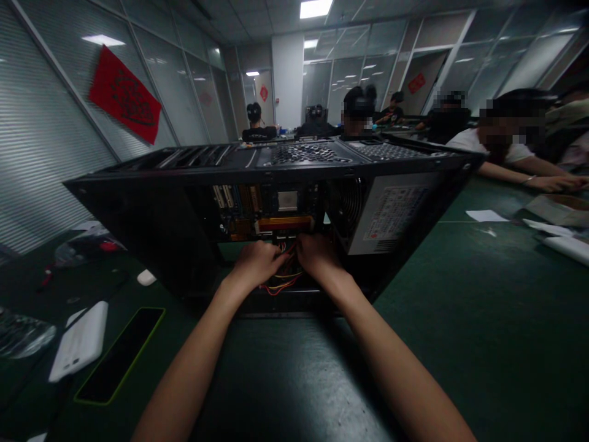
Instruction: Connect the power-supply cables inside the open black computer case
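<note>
2 hands, yours, reach into the open computer case (184,184), which sits on the green table (460,319) right before you, its open side facing you. Your left hand (257,261) and right hand (317,255) are close together, fingers curled into the bundle of coloured wires (281,283) at the case bottom. The fingertips are hidden, so you cannot tell whether either pinches a wire. Above them shows the motherboard (257,209), with the power supply (391,215) to the right. At your left lie a white device (80,341) and a black pad (119,356). Other people sit along the far side, and a red paper (124,95) hangs on the glass wall.
</note>
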A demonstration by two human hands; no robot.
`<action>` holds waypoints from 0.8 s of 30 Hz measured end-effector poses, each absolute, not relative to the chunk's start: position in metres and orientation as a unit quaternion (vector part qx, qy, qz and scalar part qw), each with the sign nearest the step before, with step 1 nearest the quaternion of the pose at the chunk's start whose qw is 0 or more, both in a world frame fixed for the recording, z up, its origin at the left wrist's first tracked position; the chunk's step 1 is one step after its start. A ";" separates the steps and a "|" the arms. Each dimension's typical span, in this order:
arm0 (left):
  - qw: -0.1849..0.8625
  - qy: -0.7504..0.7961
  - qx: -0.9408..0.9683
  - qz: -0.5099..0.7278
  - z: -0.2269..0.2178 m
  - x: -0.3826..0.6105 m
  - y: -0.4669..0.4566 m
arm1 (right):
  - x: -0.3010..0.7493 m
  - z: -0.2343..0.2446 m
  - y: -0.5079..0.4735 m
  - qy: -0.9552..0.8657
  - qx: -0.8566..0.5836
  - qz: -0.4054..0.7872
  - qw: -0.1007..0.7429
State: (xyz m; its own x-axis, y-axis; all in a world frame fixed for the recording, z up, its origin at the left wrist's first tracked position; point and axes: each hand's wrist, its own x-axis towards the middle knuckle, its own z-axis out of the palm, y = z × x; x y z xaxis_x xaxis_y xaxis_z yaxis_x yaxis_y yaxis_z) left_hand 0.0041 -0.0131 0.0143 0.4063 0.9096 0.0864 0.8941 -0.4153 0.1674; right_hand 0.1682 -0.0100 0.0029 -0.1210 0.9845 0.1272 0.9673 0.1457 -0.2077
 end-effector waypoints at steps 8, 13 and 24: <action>0.026 0.544 0.835 0.076 0.012 0.003 -0.010 | 0.167 0.004 -0.006 -0.746 -0.656 0.029 0.113; 0.008 0.535 0.842 0.071 0.007 0.003 -0.009 | 0.167 0.004 -0.004 -0.746 -0.657 0.033 0.104; -0.008 0.546 0.834 0.076 0.013 0.006 -0.013 | 0.166 0.011 -0.012 -0.755 -0.637 0.004 0.154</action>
State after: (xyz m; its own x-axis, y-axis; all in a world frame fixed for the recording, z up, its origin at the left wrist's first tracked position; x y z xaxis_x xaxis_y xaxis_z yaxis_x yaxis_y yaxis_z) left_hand 0.0062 -0.0134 0.0134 0.3914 0.9102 0.1351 0.9127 -0.4027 0.0689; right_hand 0.1659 -0.0120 0.0107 -0.1402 0.9639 0.2264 0.9611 0.1874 -0.2027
